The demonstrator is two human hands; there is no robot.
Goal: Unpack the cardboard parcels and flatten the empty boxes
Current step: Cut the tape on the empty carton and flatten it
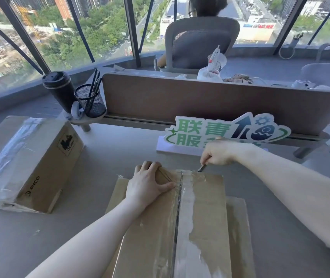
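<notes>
the step in hand looks like slitting the tape on the near parcel [182, 221], which lies flat on the desk [19, 237] straight below the camera, its flaps not yet raised. the right hand [219, 151] is curled tight round a small dark cutter [202, 168], whose tip touches the tape [188, 199] at the box's far edge, just beside the centre seam. the left hand [150, 182] presses flat on the left flap, fingers loosely bent over the far edge, thumb lying toward the seam, just left of the blade.

the next move, i judge, calls for drawing the cutter along the taped seam toward the body, shallow enough to spare the contents, with the left thumb kept out of its path.

a second parcel [25, 163], fully taped, waits well to the left of the holding hand.
</notes>
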